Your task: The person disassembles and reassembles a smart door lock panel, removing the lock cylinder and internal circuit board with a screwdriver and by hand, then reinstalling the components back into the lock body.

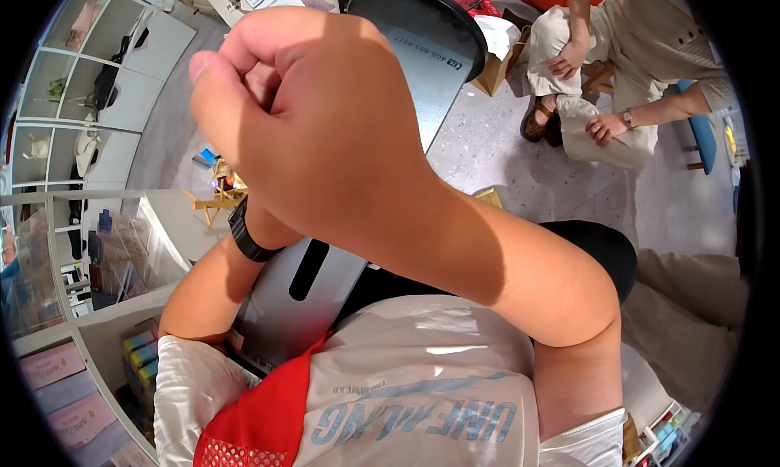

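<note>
Right fist [325, 118] raised nearest, fingers curled inward; any grip is hidden.
Behind it, the left hand [272, 226] wears a black watch [246, 233] at its wrist, its fingers hidden; the slotted silver panel [305, 300] lies below both. Far off, a black round tray [467, 30]; far right, a seated person [630, 69].
</note>
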Demonstrator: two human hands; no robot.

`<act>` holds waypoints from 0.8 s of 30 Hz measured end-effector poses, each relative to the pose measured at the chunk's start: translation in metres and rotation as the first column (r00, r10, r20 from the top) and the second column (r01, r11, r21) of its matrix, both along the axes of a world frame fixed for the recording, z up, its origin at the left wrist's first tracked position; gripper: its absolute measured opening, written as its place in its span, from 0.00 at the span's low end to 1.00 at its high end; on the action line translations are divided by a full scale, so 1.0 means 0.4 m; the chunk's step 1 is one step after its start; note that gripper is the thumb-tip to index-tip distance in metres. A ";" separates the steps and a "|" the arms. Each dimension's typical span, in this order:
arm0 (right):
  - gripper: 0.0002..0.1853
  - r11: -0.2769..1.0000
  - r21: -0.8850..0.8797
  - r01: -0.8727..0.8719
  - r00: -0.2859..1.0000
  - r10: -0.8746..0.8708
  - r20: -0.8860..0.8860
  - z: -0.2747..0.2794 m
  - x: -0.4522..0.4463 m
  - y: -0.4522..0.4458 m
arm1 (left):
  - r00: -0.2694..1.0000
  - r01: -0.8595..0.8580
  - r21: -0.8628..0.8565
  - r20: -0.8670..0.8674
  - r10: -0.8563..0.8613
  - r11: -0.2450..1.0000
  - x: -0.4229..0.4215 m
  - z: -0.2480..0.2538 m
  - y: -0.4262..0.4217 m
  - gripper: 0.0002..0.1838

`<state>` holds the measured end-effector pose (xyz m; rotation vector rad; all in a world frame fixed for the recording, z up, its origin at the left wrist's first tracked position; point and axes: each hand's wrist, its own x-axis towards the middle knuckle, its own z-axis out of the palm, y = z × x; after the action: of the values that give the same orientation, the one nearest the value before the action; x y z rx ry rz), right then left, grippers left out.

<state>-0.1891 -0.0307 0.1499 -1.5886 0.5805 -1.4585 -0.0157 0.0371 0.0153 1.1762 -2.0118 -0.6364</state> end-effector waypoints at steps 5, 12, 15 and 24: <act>0.14 0.999 -0.024 0.022 1.000 -0.022 -0.015 0.000 -0.004 0.005 | 0.994 -0.007 -0.102 0.112 0.018 0.995 -0.003 0.013 -0.002 0.28; 0.12 0.994 -0.110 0.028 0.999 -0.026 0.018 0.006 -0.027 0.007 | 0.998 0.018 -0.140 -0.053 -0.026 0.990 -0.016 0.036 -0.002 0.24; 0.12 0.998 -0.050 -0.024 1.000 0.024 -0.013 0.022 -0.035 0.009 | 0.991 0.009 -0.142 -0.130 -0.028 0.990 -0.015 0.017 0.005 0.22; 0.11 0.995 0.028 -0.092 0.996 0.092 -0.015 0.010 -0.039 0.023 | 0.986 0.059 -0.165 -0.142 -0.083 0.984 -0.020 0.043 -0.001 0.22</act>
<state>-0.2046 -0.0215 0.1539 -1.5861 0.5274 -1.3652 -0.0238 0.0367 0.0324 0.9378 -1.9464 -0.5683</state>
